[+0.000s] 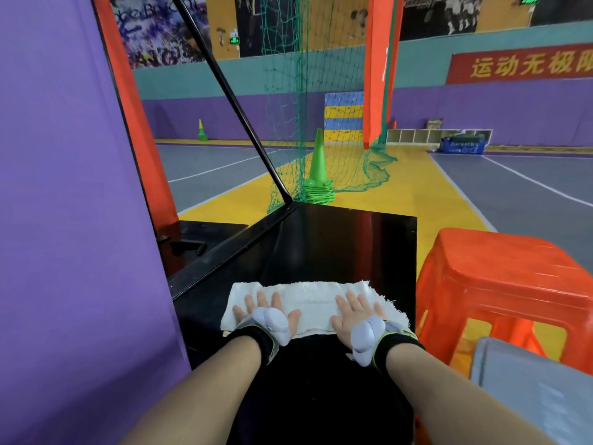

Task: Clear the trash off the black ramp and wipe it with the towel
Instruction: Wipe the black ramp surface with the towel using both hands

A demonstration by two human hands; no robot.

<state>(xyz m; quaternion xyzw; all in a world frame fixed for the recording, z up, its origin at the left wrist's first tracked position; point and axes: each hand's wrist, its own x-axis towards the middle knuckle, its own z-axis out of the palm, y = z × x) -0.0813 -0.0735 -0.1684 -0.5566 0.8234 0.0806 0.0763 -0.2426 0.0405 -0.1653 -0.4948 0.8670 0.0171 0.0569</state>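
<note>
Two hands are laid flat on the towel (313, 305), which is spread across the near part of the black ramp (340, 245). The left hand (266, 311) is pressed on the towel's left end, the right hand (359, 316) on its right end; on both, the fingers (351, 298) are spread and extended, palms down, nothing pinched. A grey device and a black strap are worn at each wrist.

No trash is seen on the ramp surface beyond the towel, so the clearing step is judged done and wiping is judged to be the step in hand. The ramp beyond the towel is glossy and appears unmarked, though dust cannot be told at this sharpness.

For a good wipe, even pressure should be kept under both palms so the towel is moved as one flat sheet and not bunched. Strokes are best run along the ramp's length toward its far edge, with passes overlapped. The frayed right corner of the towel lies near the ramp's right edge; it should be kept from being dragged over the side. An orange stool (500, 284) stands just right of the ramp and could be knocked by the right elbow.

Writing: beyond the ramp, on the far wall, a red banner (519, 64) is read as "运动无极", then cut by the frame. Other posters and a blue box are not legible.
</note>
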